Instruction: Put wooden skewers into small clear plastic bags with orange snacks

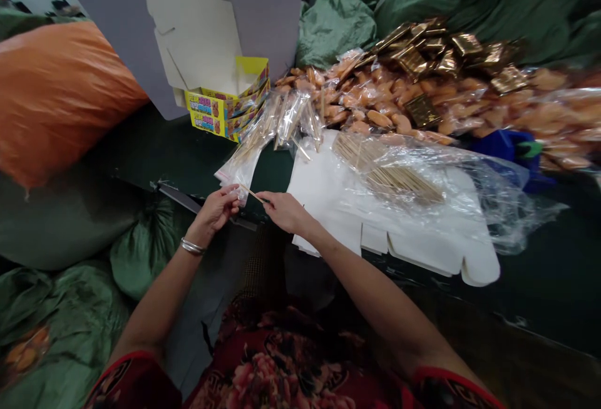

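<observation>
My left hand (218, 207) pinches the near end of a narrow clear plastic sleeve (238, 174) at the table's front edge. My right hand (284, 210) pinches a thin wooden stick (252, 194) whose tip points into the sleeve's mouth. More clear sleeves (286, 118) lie in a loose pile just beyond. A clear bag of wooden sticks (389, 174) rests on flat white die-cut cartons (328, 190) to the right of my hands.
Yellow printed boxes (230, 105) stand behind the sleeves against a grey board (117, 14). Wrapped orange snacks (375, 99) and gold packets (422, 46) are heaped at the back right. An orange sack (56, 89) and green sacks (141, 246) crowd the left.
</observation>
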`<state>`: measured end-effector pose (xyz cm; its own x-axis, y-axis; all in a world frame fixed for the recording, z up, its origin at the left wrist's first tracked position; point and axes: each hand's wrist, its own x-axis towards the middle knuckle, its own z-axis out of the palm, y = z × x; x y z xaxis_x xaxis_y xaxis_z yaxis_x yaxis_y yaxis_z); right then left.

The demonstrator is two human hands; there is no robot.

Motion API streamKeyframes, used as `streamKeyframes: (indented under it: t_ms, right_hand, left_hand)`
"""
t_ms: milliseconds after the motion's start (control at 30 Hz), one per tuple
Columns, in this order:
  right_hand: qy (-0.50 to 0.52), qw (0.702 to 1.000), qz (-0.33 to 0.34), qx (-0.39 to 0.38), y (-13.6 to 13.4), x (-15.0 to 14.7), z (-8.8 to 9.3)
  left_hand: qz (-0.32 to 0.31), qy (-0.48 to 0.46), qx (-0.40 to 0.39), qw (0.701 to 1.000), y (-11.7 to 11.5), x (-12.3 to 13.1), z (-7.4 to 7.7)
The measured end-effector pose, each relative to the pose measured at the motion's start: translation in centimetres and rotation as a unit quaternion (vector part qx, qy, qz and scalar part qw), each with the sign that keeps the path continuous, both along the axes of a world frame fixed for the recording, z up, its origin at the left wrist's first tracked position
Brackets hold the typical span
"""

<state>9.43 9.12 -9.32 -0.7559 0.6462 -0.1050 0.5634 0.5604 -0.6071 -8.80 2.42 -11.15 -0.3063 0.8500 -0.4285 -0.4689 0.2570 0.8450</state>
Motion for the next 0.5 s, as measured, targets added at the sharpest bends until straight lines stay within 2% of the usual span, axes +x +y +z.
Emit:
streamKeyframes:
  t_ms: [100,300,500]
  right_hand:
    - [-0.049,0.998,-0.028,0.042,0.2,-1.8,0.0]
    - [-0.068,0.992,-0.083,0.067,1.6,-5.2,-0.4]
    - [-0.059,0.989,-0.111,0.073,1.2,-3.0,-1.1]
  left_hand:
    - [0.001,0.012,0.004,1.0,0.1,0.8,-0.6]
    - [0.008,0.081,0.003,0.997,0.2,1.9,-1.4]
    - [-0.011,0.142,-0.016,0.99,-0.1,1.0,-0.4]
